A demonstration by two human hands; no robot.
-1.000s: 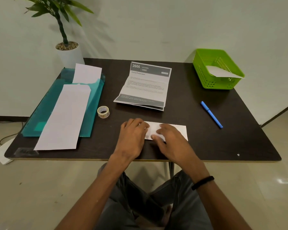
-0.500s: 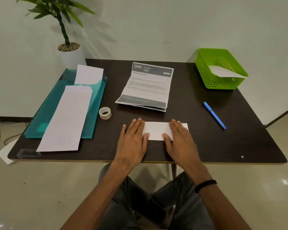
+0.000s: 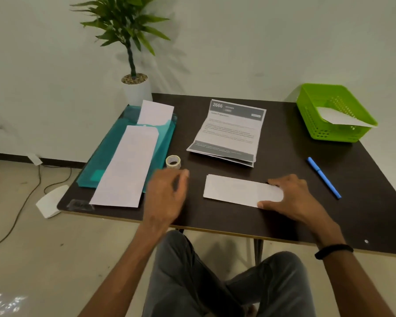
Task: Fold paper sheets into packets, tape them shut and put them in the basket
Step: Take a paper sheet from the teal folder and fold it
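Pressing folded packet [image 3: 236, 189] with right hand [image 3: 290, 197], left hand [image 3: 167, 193] near tape roll [image 3: 173, 161]

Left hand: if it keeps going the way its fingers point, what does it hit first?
Probably the small roll of clear tape, just beyond the left hand. The hand is motion-blurred, so its exact heading and height are uncertain.

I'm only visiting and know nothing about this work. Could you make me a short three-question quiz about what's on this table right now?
1. True or false: the green basket already holds a paper.
2. Which hand rests on the folded packet? A) left hand B) right hand
3. Fill in: the tape roll stands just beyond the ____ hand.

Key: 1 true; 2 B; 3 left.
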